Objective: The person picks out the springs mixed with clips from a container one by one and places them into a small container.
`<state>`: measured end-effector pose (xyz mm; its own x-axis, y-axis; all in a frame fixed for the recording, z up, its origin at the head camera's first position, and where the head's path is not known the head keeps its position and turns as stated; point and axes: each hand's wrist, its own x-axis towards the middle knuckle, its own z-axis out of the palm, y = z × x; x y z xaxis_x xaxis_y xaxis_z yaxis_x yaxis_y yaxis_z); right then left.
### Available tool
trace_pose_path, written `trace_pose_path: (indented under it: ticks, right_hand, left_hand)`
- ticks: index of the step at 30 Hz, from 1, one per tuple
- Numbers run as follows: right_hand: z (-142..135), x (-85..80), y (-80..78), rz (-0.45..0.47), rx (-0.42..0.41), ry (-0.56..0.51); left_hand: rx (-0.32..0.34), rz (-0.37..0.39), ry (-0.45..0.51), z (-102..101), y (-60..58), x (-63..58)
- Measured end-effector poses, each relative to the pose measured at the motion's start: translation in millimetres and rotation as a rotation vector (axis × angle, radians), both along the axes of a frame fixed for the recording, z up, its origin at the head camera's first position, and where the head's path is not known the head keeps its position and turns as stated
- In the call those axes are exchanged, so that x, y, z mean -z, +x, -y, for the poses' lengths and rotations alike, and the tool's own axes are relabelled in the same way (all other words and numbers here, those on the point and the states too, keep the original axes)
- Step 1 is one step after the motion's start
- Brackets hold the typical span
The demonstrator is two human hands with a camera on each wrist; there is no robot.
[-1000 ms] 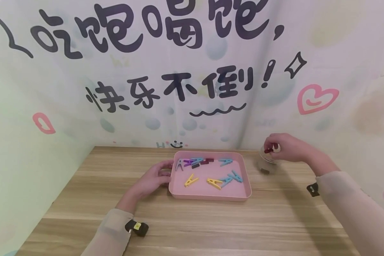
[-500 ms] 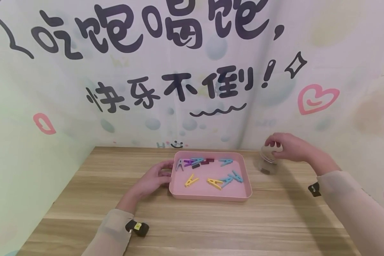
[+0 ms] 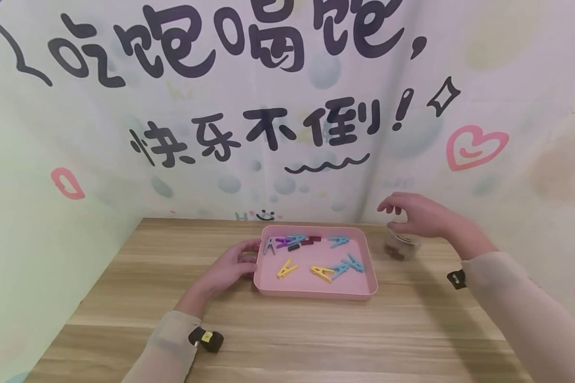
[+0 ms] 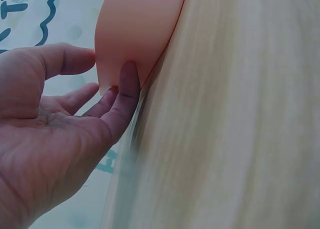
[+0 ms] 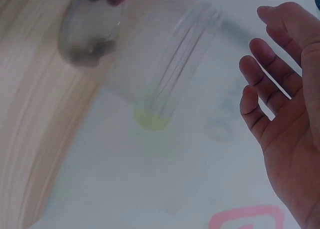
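My left hand [image 3: 232,267] rests against the left end of a pink tray [image 3: 313,294], its relaxed fingers touching the outer wall. The left wrist view shows the thumb and fingertips [image 4: 131,71] on that wall. Inside the tray lie yellow clothespins [image 3: 286,269], several blue clothespins [image 3: 353,263], a purple one [image 3: 281,243] and a grey one [image 3: 269,246]. Small dark red and black blocks [image 3: 294,248] lie among them. Over a clear jar [image 5: 145,54] hovers my right hand [image 3: 419,214], fingers apart and holding nothing. Dark pieces [image 3: 394,252] sit at the jar's bottom.
The wooden table [image 3: 316,340] ends at a printed white curtain [image 3: 211,197] close behind the tray and jar. The jar stands to the right of the tray, near the back edge.
The right hand held a dark red block over the jar a second ago. It has let go, and more pieces show inside. The hand has moved slightly left with fingers spread; the left hand has stayed.
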<state>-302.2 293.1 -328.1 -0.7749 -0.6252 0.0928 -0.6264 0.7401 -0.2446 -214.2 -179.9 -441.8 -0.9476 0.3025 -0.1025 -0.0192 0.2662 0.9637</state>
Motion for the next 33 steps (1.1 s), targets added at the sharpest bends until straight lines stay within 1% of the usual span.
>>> trace_pose_path:
  ticks: [3,6,9,12,17,21,26,28,33]
  right_hand:
    - [14,-3.1,1.1,0.021,-0.007,0.011]
    - [26,-2.1,-0.7,0.036,-0.018,0.022]
    - [36,2.1,-4.1,0.036,-0.042,0.022]
    - [46,6.7,-5.0,0.055,-0.059,0.019]
    - [64,12.7,-2.2,0.107,-0.087,0.024]
    - [77,16.4,0.0,0.128,-0.111,0.044]
    - [94,21.2,0.6,0.178,-0.118,0.046]
    - [100,24.2,-1.1,0.187,-0.126,0.052]
    - [113,32.1,-4.5,0.178,-0.180,0.069]
  left_hand:
    - [0.001,-0.002,-0.002,0,-0.1,-0.3]
    - [0.008,-0.007,0.004,0,-0.5,-0.6]
    - [0.012,-0.010,0.012,0,-1.0,-1.0]
    - [0.014,-0.011,0.018,0,-1.3,-1.3]
    - [0.010,-0.007,0.017,-1,-0.6,-1.7]
    - [0.007,-0.010,0.013,-1,0.0,-2.0]
    - [0.006,-0.014,0.005,0,-0.4,-0.4]
    - [0.008,-0.015,0.003,1,-0.5,0.4]
    - [0.008,-0.021,-0.004,1,-0.8,1.4]
